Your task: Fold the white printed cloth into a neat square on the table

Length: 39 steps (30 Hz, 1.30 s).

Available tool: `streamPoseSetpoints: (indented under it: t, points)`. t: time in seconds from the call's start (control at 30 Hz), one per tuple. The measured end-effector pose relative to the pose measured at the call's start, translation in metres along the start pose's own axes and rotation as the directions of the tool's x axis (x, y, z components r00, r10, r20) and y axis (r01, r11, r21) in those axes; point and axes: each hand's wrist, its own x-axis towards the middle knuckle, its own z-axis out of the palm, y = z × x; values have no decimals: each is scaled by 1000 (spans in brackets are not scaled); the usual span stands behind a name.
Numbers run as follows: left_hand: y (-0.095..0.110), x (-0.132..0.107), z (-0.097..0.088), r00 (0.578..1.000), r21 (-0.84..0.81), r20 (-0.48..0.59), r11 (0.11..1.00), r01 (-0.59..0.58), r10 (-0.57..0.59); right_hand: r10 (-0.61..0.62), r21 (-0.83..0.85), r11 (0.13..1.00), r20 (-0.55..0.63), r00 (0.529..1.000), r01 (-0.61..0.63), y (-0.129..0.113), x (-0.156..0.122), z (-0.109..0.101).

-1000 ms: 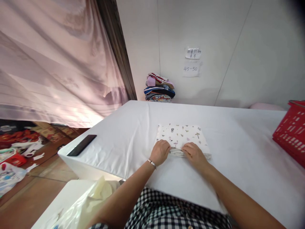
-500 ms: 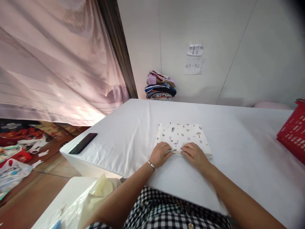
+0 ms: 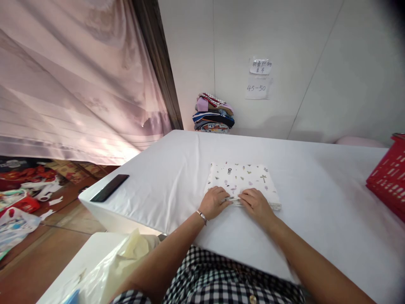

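Observation:
A folded white cloth [image 3: 243, 177] printed with small plants and birds lies flat on the white-covered table [image 3: 152, 177]. My left hand [image 3: 215, 202] is closed on its near edge, left of the middle, thumb in front and fingers on top. On the same edge, a little to the right, my right hand [image 3: 255, 204] pinches the layers in the same way. A small gap separates the two hands. The cloth's near right corner shows several stacked layers, and my fingers cover part of the front edge.
A black phone [image 3: 110, 188] lies at the table's left corner. A red plastic basket [image 3: 388, 177] stands at the right edge. Folded fabrics [image 3: 214, 114] are stacked beyond the far edge, by the wall. A plastic bag [image 3: 117, 266] sits on a white surface at lower left.
My hands have shifted very slightly along the near edge, the left one a little to the right, still gripping it. The cloth stays in place.

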Motion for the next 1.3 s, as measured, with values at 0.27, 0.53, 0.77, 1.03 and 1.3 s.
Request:
streamPoseSetpoints:
  t: [0.27,0.53,0.77,1.03,1.3]
  points:
    - [-1,3,1,995,-112,-36,989,92,-96,45,-25,999,4,999,-45,-3,0,0]
    - [-2,7,-1,988,-160,41,976,151,-146,50,-54,997,28,998,-48,-6,4,1]
    - [-1,11,3,978,-185,30,960,208,-206,83,-30,996,-3,997,-83,-7,5,7]
    - [1,7,4,999,34,-43,999,-17,18,55,-17,998,63,996,-54,-15,15,3]
    - [-10,-5,-8,996,-103,-65,993,61,-68,16,20,1000,54,998,-17,-18,24,18]
